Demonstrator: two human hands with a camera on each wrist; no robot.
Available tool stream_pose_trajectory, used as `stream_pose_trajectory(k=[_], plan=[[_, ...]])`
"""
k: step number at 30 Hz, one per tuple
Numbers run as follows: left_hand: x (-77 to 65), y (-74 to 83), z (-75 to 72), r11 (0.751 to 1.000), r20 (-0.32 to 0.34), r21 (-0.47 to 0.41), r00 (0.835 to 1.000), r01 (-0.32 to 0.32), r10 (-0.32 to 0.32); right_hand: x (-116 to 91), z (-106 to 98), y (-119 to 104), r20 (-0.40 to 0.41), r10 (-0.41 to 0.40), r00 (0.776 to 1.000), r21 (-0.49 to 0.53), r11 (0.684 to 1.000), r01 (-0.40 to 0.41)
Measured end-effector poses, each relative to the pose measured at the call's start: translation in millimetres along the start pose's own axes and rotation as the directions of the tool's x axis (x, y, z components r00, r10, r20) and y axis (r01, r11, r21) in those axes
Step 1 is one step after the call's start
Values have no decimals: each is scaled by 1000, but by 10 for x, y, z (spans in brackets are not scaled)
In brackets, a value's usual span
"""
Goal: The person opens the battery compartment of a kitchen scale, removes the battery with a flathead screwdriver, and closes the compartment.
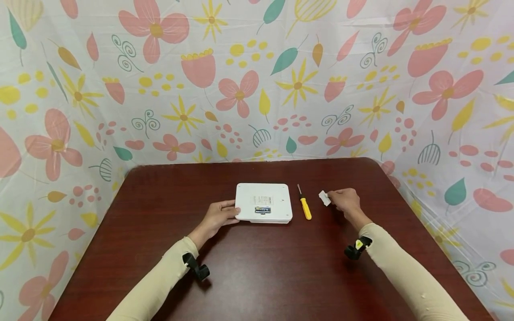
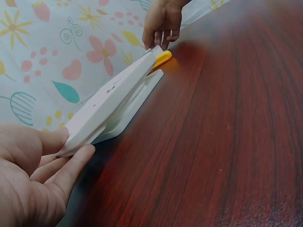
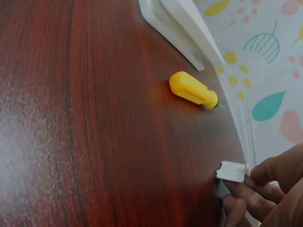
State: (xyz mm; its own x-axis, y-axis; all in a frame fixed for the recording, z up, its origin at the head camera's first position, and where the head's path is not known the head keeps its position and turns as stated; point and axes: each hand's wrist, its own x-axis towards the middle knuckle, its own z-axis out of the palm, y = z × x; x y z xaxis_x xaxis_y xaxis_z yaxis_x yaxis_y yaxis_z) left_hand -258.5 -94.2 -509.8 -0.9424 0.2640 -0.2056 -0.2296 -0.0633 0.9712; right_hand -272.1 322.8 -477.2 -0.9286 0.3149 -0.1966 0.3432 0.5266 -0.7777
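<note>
A flat white device (image 1: 263,191) lies with its battery side up, a label and an uncovered battery compartment (image 1: 263,210) showing. Batteries sit inside that compartment. My left hand (image 1: 217,217) grips the device's left edge, thumb on top and fingers below; in the left wrist view the hand (image 2: 35,175) holds it at a tilt, and a second white panel (image 2: 135,113) shows beneath. To the right, my right hand (image 1: 346,201) pinches a small white battery cover (image 1: 325,198) by one end. The right wrist view shows this cover (image 3: 231,171) between thumb and fingers.
A screwdriver (image 1: 305,207) with a yellow handle lies between the device and my right hand, its shaft pointing away from me. The dark red wooden table (image 1: 273,272) ends at a flower-patterned sheet (image 1: 257,89) at the back and sides.
</note>
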Motion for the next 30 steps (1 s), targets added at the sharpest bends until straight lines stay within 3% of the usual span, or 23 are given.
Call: stream_pose_trajectory(k=[5,11,15,18,20,25,30], plan=[[5,2,-4,1000,6,0,1000,-1,1,-18,-26,9,23,9,1000,73,997,-11],[29,-5,-12,1000,10,6,1000,-3,3,-19,-99,19,43,21,999,87,996,-25],[35,-6,-15,1000,2,10,1000,2,-2,-14,-122,32,47,-3,999,59,998,0],[34,-8,-16,1000,-9,6,1000,9,-9,-21,-123,34,35,-76,996,-38,996,78],[30,-10,-17,1000,-12,3,1000,8,-8,-39,-104,20,22,-158,987,-136,978,159],[21,-24,-25,1000,-13,-1,1000,6,-6,-120,63,-68,5,-361,932,-332,879,342],[19,-32,-20,1000,-13,-5,1000,5,-5,-234,296,-148,31,-427,904,-412,818,401]])
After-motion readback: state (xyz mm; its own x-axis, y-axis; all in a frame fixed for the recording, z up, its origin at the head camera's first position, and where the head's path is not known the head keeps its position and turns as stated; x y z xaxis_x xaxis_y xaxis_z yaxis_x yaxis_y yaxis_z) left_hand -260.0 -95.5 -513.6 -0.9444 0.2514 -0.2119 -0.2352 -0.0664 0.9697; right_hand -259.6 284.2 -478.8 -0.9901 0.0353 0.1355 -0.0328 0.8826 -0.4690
